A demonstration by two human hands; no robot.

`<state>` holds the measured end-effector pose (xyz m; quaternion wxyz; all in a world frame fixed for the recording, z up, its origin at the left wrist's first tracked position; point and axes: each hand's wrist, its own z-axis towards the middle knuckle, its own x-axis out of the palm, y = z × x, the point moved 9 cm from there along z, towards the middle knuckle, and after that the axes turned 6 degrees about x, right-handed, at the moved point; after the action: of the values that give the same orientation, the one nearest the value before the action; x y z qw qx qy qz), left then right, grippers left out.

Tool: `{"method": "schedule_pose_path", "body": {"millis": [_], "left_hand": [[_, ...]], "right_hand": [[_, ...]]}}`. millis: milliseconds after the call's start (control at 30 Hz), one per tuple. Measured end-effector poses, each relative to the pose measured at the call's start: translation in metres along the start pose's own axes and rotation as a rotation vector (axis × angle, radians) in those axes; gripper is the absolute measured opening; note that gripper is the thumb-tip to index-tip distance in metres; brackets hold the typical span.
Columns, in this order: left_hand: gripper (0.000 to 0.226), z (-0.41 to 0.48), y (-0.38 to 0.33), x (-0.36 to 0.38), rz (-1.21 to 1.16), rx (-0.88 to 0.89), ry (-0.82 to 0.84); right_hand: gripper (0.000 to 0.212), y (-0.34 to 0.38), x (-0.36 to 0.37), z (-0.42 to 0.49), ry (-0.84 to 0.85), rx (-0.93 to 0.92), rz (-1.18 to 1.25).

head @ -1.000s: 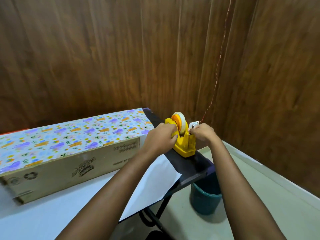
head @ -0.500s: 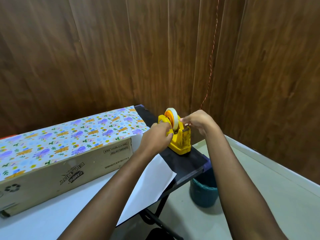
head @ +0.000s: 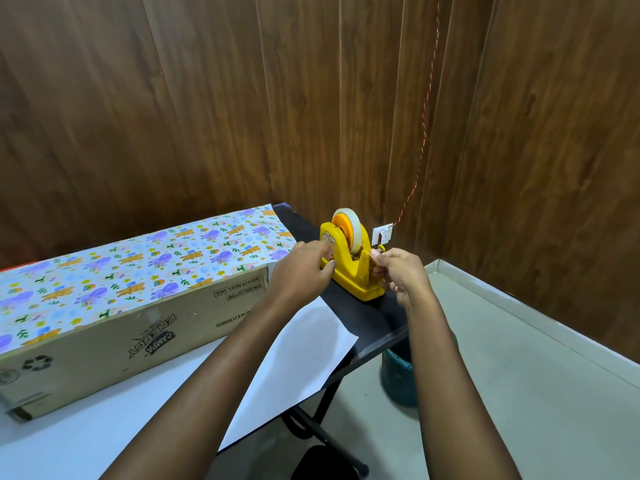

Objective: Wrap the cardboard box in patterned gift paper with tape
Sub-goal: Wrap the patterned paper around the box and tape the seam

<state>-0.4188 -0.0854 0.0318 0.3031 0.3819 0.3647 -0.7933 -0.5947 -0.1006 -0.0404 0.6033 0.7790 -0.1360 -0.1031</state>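
A long cardboard box (head: pixel 145 334) lies on the table, its top covered by patterned gift paper (head: pixel 138 268). The paper's white underside (head: pixel 294 355) spreads over the table in front of the box. A yellow tape dispenser (head: pixel 349 268) with a roll of tape (head: pixel 351 228) stands on the black table end. My left hand (head: pixel 304 271) steadies the dispenser's left side. My right hand (head: pixel 398 271) pinches the tape end at the dispenser's cutter; the strip itself is too small to make out.
The black folding table (head: pixel 377 327) ends just right of the dispenser. A teal bin (head: pixel 398 379) stands on the floor under that edge. Wood-panel walls close in behind and to the right, with a red wire (head: pixel 426 112) running down to a small wall socket (head: pixel 382 234).
My right hand has come down from the top of the roll to the cutter end of the dispenser. My left hand stays on the dispenser's side.
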Motion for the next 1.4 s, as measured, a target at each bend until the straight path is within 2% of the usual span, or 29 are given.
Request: {"method": "schedule_pose_path", "body": {"millis": [433, 667, 800, 867, 967, 1067, 1133, 1267, 1400], "left_hand": [[0.022, -0.012, 0.008, -0.016, -0.012, -0.01, -0.037], [0.021, -0.018, 0.009, -0.027, -0.006, -0.014, -0.064], [0.021, -0.019, 0.01, -0.031, -0.003, -0.015, -0.075], [0.021, -0.021, 0.009, -0.032, 0.006, -0.01, -0.069], [0.022, -0.028, 0.015, -0.041, 0.071, -0.029, -0.075], [0.027, -0.038, 0.033, -0.061, 0.205, -0.073, -0.101], [0.036, -0.046, 0.049, -0.069, 0.326, -0.091, -0.048], [0.051, -0.067, 0.085, -0.078, 0.523, -0.144, 0.08], [0.051, -0.086, 0.102, -0.079, 0.509, -0.169, 0.128]], "right_hand": [[0.012, -0.016, 0.004, 0.001, 0.083, 0.088, 0.268], [0.016, -0.013, 0.004, -0.002, 0.054, 0.088, 0.322], [0.021, -0.039, 0.001, -0.002, 0.053, 0.128, 0.342], [0.021, -0.046, 0.002, -0.006, 0.091, 0.115, 0.327], [0.021, -0.03, 0.014, -0.019, 0.179, 0.012, 0.15], [0.021, -0.004, 0.048, -0.04, 0.336, -0.068, -0.035], [0.022, 0.006, 0.08, -0.055, 0.469, -0.092, -0.103], [0.024, 0.019, 0.146, -0.08, 0.655, -0.09, -0.182], [0.026, 0.024, 0.197, -0.098, 0.703, -0.031, -0.247]]}}
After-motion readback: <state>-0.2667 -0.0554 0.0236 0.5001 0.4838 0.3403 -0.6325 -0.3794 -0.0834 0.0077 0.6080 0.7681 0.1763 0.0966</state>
